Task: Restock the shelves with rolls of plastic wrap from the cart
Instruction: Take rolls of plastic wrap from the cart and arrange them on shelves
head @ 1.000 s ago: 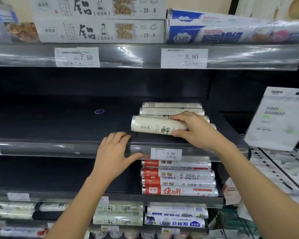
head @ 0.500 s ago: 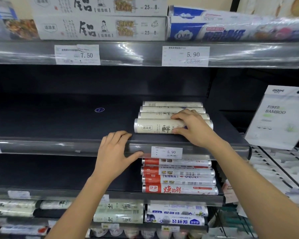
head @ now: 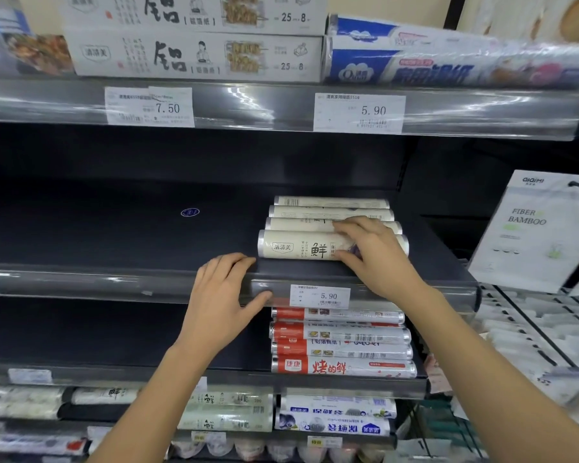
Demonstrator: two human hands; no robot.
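While the right hand (head: 378, 259) has its fingers draped over the top of the front roll (head: 298, 247) and the thumb tucked against its near side, the job is basically squaring that roll up with its neighbours. It's lying on its side on the middle shelf (head: 114, 235), lengthwise left to right, up against the row of three matching rolls (head: 314, 213) behind it. It sits just back from the lip, right above the 5.90 price tag (head: 319, 296). My take: nudge it straight back till it's snug, and line the ends up, since its left end pokes out a bit further left than the others. Go easy. It's round and the shelf looks smooth, so it could roll toward the lip once the grip comes off.

Left hand (head: 224, 295) isn't holding anything. Its fingers are loose on the shelf's front edge with the thumb down on the clear rail (head: 81, 285), just bracing. Handy as a stop if the roll creeps.

Roll itself: cream cylinder in shiny film, a small badge logo near the left end and a big black 鲜 character mid-label. The right end is hidden by the hand, so I can't say how it looks, probably the same as the left. Loads of bare dark shelf to the left, so plenty of restocking to go.
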